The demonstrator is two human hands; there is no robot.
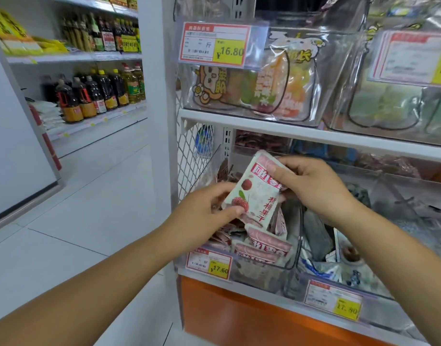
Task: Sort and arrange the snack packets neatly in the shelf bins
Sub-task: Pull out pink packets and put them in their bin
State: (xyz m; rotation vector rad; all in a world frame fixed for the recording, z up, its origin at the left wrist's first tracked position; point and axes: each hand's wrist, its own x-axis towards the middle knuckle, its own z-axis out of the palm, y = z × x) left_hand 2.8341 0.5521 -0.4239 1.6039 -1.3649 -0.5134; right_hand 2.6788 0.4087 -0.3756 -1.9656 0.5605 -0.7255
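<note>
Landmark: the clear bin wearing the 17.60 price tag on its front; everything below is placed from that bin.
Bayberry snack packet: you've got it up just above the bin's open top, white and pink with red fruit printed on it, tilted a little, front facing you.
Your left hand: pinching the packet's lower left corner, thumb on the printed fruit, fingers curled behind.
Your right hand: gripping the top end, thumb flat across the red lettering, fingers wrapped round the back.
Loose packets: same pink kind, jumbled inside the bin, directly under the one you hold.
Neighbour bin: just right of the bin, grey and white packs inside, a 17.80 tag on it.
Upper bin: on the shelf above the bin, orange and green packs, 16.80 tag.
Oil bottles: well left of the bin, across the aisle.
</note>
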